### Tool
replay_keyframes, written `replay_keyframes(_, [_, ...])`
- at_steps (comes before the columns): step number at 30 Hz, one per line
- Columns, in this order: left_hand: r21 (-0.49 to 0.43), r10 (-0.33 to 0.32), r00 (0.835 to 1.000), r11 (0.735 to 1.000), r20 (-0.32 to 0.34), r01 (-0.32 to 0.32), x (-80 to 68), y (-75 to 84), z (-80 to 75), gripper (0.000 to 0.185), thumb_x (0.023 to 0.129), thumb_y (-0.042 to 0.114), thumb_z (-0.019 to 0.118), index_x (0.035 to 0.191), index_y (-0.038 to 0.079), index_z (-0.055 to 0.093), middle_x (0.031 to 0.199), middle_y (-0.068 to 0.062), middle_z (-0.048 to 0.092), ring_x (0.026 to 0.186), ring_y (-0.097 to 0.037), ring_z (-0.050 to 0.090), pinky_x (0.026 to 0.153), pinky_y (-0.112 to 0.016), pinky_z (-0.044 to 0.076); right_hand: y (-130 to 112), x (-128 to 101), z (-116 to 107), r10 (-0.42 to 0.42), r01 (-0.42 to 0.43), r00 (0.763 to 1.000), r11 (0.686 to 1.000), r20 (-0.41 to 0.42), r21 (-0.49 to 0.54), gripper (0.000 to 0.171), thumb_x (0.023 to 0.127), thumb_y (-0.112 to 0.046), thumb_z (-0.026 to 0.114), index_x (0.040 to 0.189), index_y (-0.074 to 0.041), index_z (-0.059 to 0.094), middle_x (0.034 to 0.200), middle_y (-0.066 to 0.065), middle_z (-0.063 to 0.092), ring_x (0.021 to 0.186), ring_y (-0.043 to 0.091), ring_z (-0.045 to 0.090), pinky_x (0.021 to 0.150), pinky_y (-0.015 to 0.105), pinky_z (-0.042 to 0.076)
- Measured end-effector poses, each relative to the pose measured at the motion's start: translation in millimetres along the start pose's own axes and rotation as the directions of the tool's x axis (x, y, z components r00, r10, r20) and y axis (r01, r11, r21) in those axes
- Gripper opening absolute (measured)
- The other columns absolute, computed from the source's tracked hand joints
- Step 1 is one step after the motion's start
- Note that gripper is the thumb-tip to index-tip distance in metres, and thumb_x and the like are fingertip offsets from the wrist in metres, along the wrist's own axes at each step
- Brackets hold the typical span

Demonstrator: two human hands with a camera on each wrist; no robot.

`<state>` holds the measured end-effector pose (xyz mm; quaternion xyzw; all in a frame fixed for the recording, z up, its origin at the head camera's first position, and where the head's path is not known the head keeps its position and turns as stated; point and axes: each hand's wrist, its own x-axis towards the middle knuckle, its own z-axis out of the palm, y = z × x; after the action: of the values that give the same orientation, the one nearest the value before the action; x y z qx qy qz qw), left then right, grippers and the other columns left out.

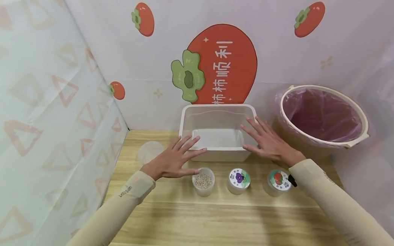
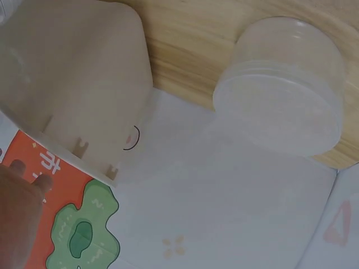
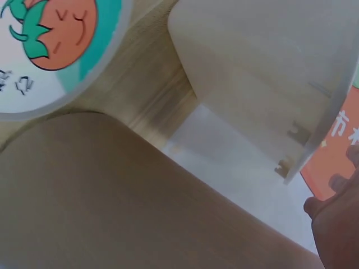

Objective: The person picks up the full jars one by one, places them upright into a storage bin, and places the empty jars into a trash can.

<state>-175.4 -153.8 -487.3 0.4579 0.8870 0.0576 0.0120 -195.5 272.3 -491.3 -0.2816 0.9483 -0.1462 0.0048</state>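
Fingers spread and straight on both hands, a person in beige sleeves reaches over a wooden table (image 1: 189, 221) toward a translucent white plastic tub (image 1: 216, 114) standing at 12 o'clock against the backdrop. Neither hand grasps anything: the left hand (image 1: 172, 160) lies flat by the tub's near left corner, fingertips touching or just short of its wall, and the right hand (image 1: 269, 141) does the same at the near right corner.

At 6 o'clock from the tub, three small round jars stand in a row. An open jar of pale beads (image 1: 203, 181) sits just under the left hand's thumb; a jar with a purple-fruit lid (image 1: 239, 180) comes next, and a jar with a red-fruit lid (image 1: 277, 181) stands just beside the right wrist. At 9 o'clock from the tub, a clear round lid (image 1: 150, 151) rests on the wood; the left wrist view shows it (image 2: 280, 95) close up.

At 3 o'clock from the tub stands a cream bucket (image 1: 322, 121) lined with a pink bag. A persimmon-print backdrop (image 1: 214, 65) bearing Chinese characters closes off the rear of the table.
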Motion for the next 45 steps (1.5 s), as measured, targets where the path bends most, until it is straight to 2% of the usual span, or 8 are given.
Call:
replay_keyframes(2, [-0.004,0.014,1.0,1.0,0.003,-0.014,-2.0,3.2,2.9,0.078,0.104,0.073,0.05,0.172,0.037,0.033,0.184,-0.009,0.018,0.17,-0.04,0.015,0.133,-0.066,0.021,1.1,-1.8,1.2,0.006,-0.006,1.0,1.0,0.001,0.0,0.084,0.105,-0.056,0.062,0.174,-0.022,0.028,0.185,0.013,0.009,0.168,0.051,0.006,0.131,0.075,0.008])
replay_keyframes(4, [-0.013,0.016,1.0,1.0,0.025,-0.016,-3.9,6.5,5.9,0.079,0.104,0.073,0.049,0.173,0.038,0.032,0.184,-0.009,0.016,0.171,-0.038,0.012,0.135,-0.064,0.018,2.9,-4.6,3.2,0.014,-0.014,1.0,1.0,0.007,0.008,0.085,0.105,-0.057,0.062,0.175,-0.022,0.028,0.185,0.012,0.008,0.169,0.05,0.003,0.131,0.075,0.008])
replay_keyframes(9, [-0.01,0.03,0.998,1.0,0.051,-0.029,-7.4,15.7,12.2,0.082,0.102,0.073,0.053,0.173,0.037,0.031,0.184,-0.008,0.016,0.171,-0.037,0.014,0.136,-0.063,0.016,6.2,-10.9,8.2,0.038,-0.038,0.999,0.999,0.008,0.03,0.084,0.105,-0.058,0.061,0.174,-0.022,0.03,0.185,0.013,0.01,0.17,0.046,-0.001,0.131,0.077,0.009])
replay_keyframes(15, [-0.029,0.059,0.998,0.998,0.024,-0.059,-9.4,23.9,18.0,0.083,0.1,0.073,0.057,0.171,0.035,0.036,0.183,-0.01,0.02,0.17,-0.039,0.018,0.135,-0.062,0.018,9.6,-14.4,12.4,0.047,-0.047,0.999,0.999,-0.006,0.02,0.082,0.105,-0.053,0.063,0.173,-0.019,0.033,0.183,0.017,0.013,0.167,0.053,0.006,0.128,0.079,0.014])
replay_keyframes(22, [0.024,0.119,0.993,0.993,-0.023,-0.119,-11.8,31.5,25.2,0.085,0.098,0.073,0.062,0.17,0.032,0.041,0.18,-0.015,0.028,0.167,-0.042,0.025,0.135,-0.06,0.023,13.6,-16.9,17.1,0.055,-0.055,0.998,0.998,-0.004,0.023,0.082,0.105,-0.049,0.065,0.173,-0.017,0.032,0.183,0.021,0.011,0.165,0.057,0.009,0.129,0.077,0.015])
replay_keyframes(29, [0.027,0.147,0.989,0.989,-0.008,-0.146,-13.9,39.0,35.2,0.088,0.096,0.074,0.064,0.17,0.032,0.041,0.18,-0.017,0.027,0.167,-0.043,0.024,0.133,-0.062,0.027,16.2,-20.1,21.0,0.079,-0.079,0.997,0.995,-0.003,0.055,0.082,0.105,-0.048,0.065,0.173,-0.016,0.032,0.183,0.022,0.007,0.165,0.058,0.008,0.129,0.077,0.016])
replay_keyframes(35, [0.009,0.147,0.989,0.989,0.019,-0.147,-15.8,41.4,45.7,0.09,0.097,0.077,0.062,0.171,0.032,0.037,0.18,-0.017,0.025,0.166,-0.045,0.025,0.131,-0.063,0.031,16.3,-22.9,22.1,0.126,-0.128,0.992,0.988,0.033,0.089,0.084,0.106,-0.053,0.061,0.175,-0.02,0.027,0.184,0.019,-0.002,0.167,0.054,0.002,0.128,0.079,0.015])
replay_keyframes(45, [0.1,0.17,0.985,0.981,-0.026,-0.167,-21.0,37.6,67.2,0.093,0.092,0.078,0.068,0.168,0.032,0.044,0.176,-0.018,0.036,0.162,-0.041,0.035,0.129,-0.057,0.037,15.1,-24.1,25.0,0.145,-0.148,0.989,0.984,0.04,0.1,0.084,0.106,-0.055,0.059,0.175,-0.021,0.025,0.184,0.018,-0.006,0.167,0.054,0.002,0.126,0.081,0.015])
